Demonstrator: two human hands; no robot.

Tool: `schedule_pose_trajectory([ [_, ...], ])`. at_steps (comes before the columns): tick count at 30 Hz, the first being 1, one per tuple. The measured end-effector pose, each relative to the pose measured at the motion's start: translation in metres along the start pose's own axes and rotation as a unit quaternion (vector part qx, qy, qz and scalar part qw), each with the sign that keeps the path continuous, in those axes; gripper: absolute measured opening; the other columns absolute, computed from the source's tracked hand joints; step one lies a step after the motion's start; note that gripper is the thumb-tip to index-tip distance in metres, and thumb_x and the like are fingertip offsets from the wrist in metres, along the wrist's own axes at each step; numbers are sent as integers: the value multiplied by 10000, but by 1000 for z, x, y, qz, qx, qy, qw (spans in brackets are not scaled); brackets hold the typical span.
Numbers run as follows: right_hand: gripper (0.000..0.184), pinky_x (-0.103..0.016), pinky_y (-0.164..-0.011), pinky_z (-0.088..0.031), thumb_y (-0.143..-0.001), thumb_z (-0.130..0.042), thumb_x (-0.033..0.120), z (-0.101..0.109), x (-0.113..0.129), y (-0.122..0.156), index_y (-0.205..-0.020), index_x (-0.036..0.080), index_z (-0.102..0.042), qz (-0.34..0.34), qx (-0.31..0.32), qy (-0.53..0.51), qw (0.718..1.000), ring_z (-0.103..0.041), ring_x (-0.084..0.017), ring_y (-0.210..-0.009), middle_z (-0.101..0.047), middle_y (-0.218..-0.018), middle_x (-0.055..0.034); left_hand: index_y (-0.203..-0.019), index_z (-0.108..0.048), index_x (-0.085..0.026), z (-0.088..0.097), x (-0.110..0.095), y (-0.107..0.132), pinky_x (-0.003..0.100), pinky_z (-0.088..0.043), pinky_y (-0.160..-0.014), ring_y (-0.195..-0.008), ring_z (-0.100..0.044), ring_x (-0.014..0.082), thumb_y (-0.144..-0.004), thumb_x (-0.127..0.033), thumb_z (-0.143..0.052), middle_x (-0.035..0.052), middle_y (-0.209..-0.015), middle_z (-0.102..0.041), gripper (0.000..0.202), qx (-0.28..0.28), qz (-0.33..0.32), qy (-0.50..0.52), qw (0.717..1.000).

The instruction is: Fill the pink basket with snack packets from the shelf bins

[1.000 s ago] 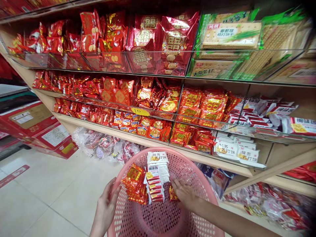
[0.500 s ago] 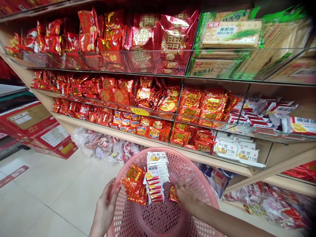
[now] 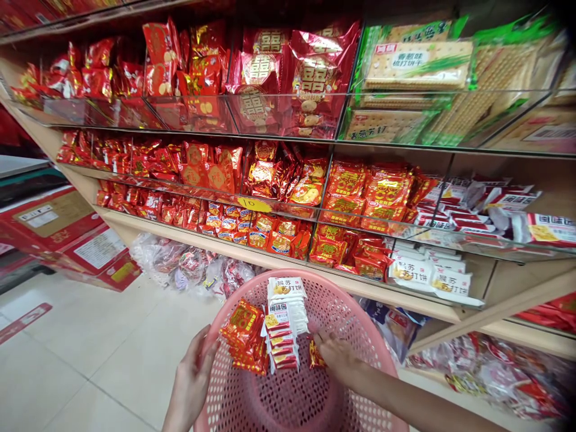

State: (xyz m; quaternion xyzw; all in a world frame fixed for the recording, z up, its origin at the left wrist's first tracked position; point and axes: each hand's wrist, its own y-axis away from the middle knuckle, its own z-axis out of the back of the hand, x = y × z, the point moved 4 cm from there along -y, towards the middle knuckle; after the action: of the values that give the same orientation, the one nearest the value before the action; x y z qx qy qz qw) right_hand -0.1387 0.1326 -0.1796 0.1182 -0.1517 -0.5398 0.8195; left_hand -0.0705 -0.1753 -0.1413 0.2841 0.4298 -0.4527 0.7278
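Observation:
A pink perforated plastic basket sits low in the middle. My left hand grips its left rim, fingers curled over the edge. My right hand reaches inside and pinches a small red-and-gold snack packet. To the left of that packet stands a row of white-and-red packets topped by white cracker packets. A stack of red-and-gold packets leans against the basket's left side.
Glass-fronted shelves behind the basket hold red snack bags, green cracker packs and white packets. Clear bags of sweets lie under the lowest shelf. Red cartons are stacked at the left on a pale tiled floor.
My right hand has shifted slightly within the basket with the small red packet. The left hand stays on the rim.

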Motion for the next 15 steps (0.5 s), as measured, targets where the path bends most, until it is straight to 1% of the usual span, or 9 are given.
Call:
schedule_pose_trajectory([
  [3,604,-383,-874,-515,-689,-455,-59,-3,-1,0,-1259,127,-524,-20,22,20,999,-590,-286,-1113,-572,-1277,-166,-1187,-508,-123,0,1,-1,440,-325,-1081,-1231,-490,297,-702,-624,-503,166,-1292,-564,698,2,-1,0,1000],
  [7,662,-334,-874,-506,-656,-510,-35,-2,-3,-3,-1285,171,-495,-35,22,30,999,-610,-252,-1079,-584,-1266,-141,-1190,-505,-130,-1,1,-2,448,-327,-1080,-1240,-483,299,-706,-614,-510,163,-1299,-560,685,2,-1,3,1000],
  [10,704,-350,-861,-511,-615,-546,-35,-2,-4,-7,-1284,181,-496,-30,17,31,999,-615,-263,-1066,-589,-1259,-138,-1176,-515,-137,-1,2,-2,459,-339,-1071,-1235,-488,309,-702,-605,-525,158,-1290,-569,666,-1,-3,5,1000],
  [13,719,-380,-843,-525,-580,-564,-52,-5,-4,-9,-1267,153,-516,-16,10,26,999,-621,-289,-1053,-584,-1260,-163,-1171,-519,-137,0,2,-2,464,-349,-1065,-1226,-497,315,-701,-604,-522,158,-1279,-578,662,-6,-5,4,1000],
  [15,709,-385,-829,-534,-580,-561,-61,-7,-4,-10,-1258,143,-529,0,-7,15,1000,-636,-291,-1023,-595,-1242,-174,-1173,-518,-135,-1,2,-2,465,-349,-1065,-1226,-497,315,-703,-607,-516,160,-1279,-577,666,-6,-5,2,1000],
])
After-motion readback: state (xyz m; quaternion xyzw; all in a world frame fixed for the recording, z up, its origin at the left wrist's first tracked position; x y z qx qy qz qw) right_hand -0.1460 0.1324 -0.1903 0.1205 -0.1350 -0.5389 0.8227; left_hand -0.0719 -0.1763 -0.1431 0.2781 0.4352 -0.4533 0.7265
